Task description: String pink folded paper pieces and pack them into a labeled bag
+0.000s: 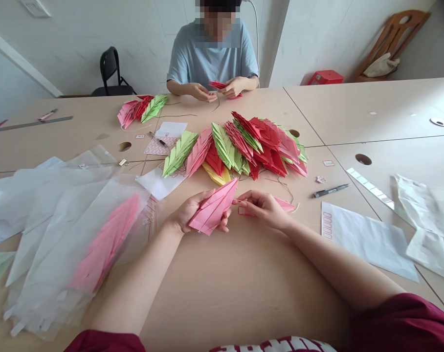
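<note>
My left hand (192, 211) grips a pink folded-paper leaf (215, 208), its pointed end tilted up to the right. Close beside that tip, my right hand (265, 209) pinches a thin pale string (237, 201) that runs to the leaf. Behind my right fingers lies another pink folded-paper piece (285, 205), partly hidden. Just beyond my hands is a pile of folded-paper leaves (269, 142) in red, pink and green, with a yellow one (216, 174) at its near edge.
Clear plastic bags (60, 215) cover the left side, one with a pink leaf (108, 242) inside. A pen (330, 190), white paper (365, 239) and a white bag (431, 220) lie right. Across the table a person (214, 58) holds red folded paper (219, 85).
</note>
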Available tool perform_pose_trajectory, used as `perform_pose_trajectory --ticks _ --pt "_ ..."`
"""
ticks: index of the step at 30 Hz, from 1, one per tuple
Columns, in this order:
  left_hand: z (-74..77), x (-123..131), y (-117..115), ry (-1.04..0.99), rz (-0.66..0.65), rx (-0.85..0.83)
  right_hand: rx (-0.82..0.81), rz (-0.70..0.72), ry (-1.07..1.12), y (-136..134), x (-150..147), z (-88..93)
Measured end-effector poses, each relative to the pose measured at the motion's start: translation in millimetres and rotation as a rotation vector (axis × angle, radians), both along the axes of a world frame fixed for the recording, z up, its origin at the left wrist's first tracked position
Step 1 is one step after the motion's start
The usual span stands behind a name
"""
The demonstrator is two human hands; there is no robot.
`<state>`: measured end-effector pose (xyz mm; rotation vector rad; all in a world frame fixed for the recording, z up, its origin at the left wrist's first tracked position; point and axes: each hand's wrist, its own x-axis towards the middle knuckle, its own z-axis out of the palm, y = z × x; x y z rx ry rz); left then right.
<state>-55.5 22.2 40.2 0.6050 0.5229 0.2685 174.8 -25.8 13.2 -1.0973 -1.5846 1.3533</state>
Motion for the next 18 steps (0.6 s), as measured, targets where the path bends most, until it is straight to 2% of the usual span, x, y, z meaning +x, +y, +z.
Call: perform_pose_trajectory --ticks 4,8,13,18 --pt "1.6 -3.8 0.6 0.020 -0.053 -0.048 0.088 -0.104 -0.121 -2.5 0.1 3.9" --pt "-0.4 -4.0 -1.8 0.029 -0.135 -0.058 0.154 -0.229 -0.135 -7.3 -2.6 8.1" --pt "-4.3 -3.7 -2.2 0.055 -0.226 -0.064 0.218 -0.274 -0.122 -12.1 -7.4 6.4" --pt "-2.6 -2.6 -3.4 0.058 -0.247 -0.004 0.231 -0.278 -0.069 -13.4 -8.5 0.7"
